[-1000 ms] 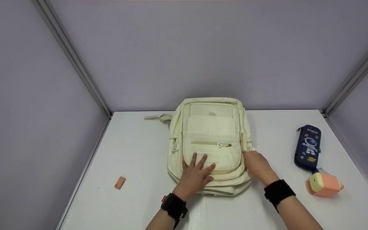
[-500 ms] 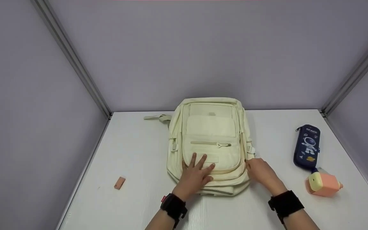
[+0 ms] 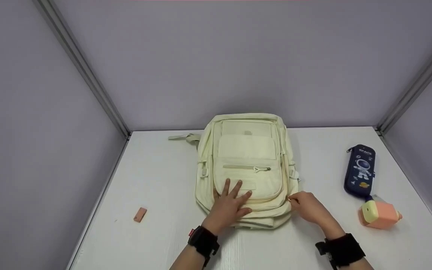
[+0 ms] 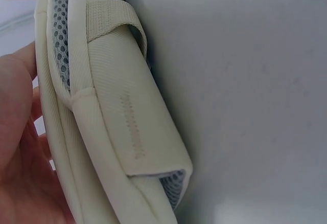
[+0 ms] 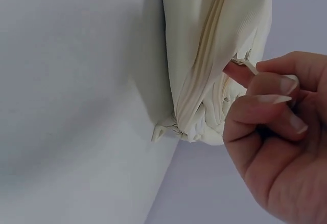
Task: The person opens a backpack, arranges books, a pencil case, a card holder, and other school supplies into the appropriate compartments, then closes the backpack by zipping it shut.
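A cream backpack [image 3: 248, 146] lies front side up on the white table. My left hand [image 3: 225, 210] rests with spread fingers on its lower front, below the short front-pocket zipper [image 3: 246, 167]. At the bag's lower right side my right hand [image 3: 309, 208] pinches a zipper pull [image 5: 248, 65] between thumb and finger, its other fingers curled. Another pull [image 5: 159, 132] hangs loose at the end of a side zipper in the right wrist view. The left wrist view shows the bag's edge with a webbing loop [image 4: 110, 19] beside my left hand.
A navy pencil case [image 3: 360, 170] with space pictures lies at the right. Near it is an orange and yellow bottle-shaped thing [image 3: 381, 214], touching or close to the case. A small orange-brown block [image 3: 140, 214] lies at the left. Grey walls [image 3: 253, 56] enclose the table.
My right hand has slid down along the bag's right side toward its lower corner, with the zipper pull. My left hand has stayed in place on the front.
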Demonstrator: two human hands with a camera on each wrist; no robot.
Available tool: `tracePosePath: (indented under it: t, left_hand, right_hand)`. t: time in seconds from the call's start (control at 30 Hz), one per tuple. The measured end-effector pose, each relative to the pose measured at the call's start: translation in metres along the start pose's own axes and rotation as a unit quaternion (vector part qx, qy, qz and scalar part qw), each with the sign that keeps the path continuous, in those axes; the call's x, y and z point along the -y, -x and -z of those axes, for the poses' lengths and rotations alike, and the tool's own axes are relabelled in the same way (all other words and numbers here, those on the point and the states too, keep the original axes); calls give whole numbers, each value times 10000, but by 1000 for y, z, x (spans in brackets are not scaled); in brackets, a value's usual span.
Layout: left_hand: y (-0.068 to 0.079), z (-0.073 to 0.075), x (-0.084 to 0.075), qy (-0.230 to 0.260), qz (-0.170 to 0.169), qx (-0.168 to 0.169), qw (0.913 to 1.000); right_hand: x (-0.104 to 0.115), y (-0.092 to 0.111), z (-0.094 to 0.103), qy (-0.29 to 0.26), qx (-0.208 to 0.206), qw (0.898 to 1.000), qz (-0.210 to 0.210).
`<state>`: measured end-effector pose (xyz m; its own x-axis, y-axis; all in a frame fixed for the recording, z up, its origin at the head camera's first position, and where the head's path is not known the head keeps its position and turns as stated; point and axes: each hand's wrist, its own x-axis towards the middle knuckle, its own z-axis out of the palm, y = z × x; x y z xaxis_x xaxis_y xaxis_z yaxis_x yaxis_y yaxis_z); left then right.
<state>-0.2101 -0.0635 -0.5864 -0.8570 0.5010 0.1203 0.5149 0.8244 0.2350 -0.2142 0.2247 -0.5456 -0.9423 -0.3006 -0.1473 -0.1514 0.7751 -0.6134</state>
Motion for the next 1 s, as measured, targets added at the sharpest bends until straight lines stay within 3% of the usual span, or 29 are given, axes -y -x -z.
tracePosePath:
  t: [0.23,0.6,1.0]
  left_hand:
    - [1,0,-1,-84,48,-4,10000]
    - [0,2,-2,179,155,45,9997]
    - [2,3,-5,-36,98,-139,9998]
  right_hand:
    - [9,6,1,-410,40,9991,-114]
    - [28,12,-14,-783,651,9936,480]
    - [54,7,-34,-718,669,9933,606]
